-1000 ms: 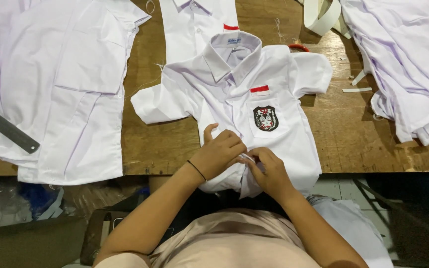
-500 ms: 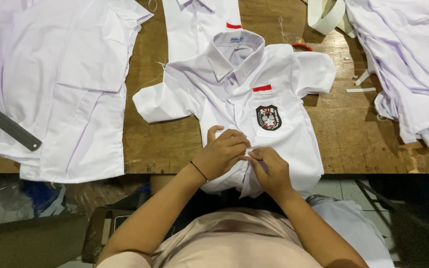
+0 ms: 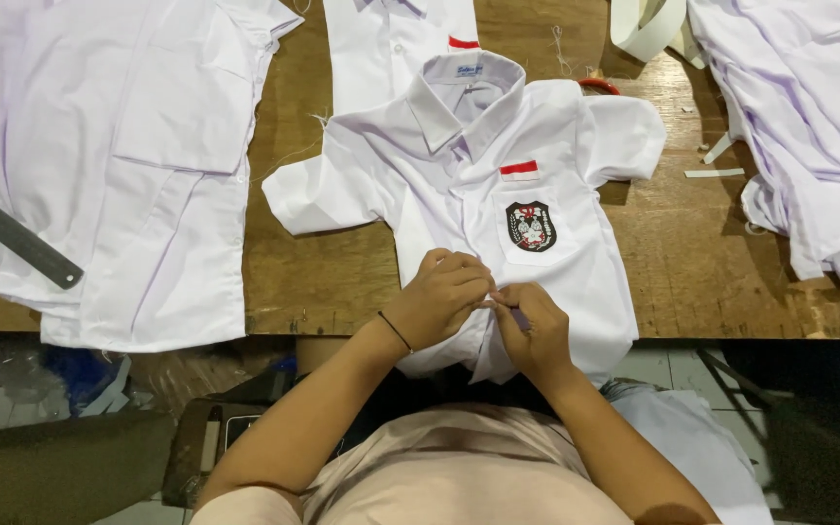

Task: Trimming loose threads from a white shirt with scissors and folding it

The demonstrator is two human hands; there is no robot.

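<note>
Both hands are pinching the front edge of a small white shirt (image 3: pixel 459 185) lying face up on the wooden tabletop (image 3: pixel 342 262). The left hand (image 3: pixel 444 297) is curling its fingers over the fabric, and the right hand (image 3: pixel 534 326) is gripping it just beside. A shirt pile (image 3: pixel 119 165) is lying to the left under a metal ruler (image 3: pixel 12 233).

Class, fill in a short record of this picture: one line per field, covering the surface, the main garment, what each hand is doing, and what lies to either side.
Surface: wooden table
Main garment: small white shirt, lying flat, collar away from the person
Shirt details: red and white patch above a dark crest badge on the pocket
Left hand: fingers pinching the shirt front near the hem
Right hand: touching the same spot, meeting the left
Left side: larger white shirt, metal ruler
Right side: pile of white shirts
</note>
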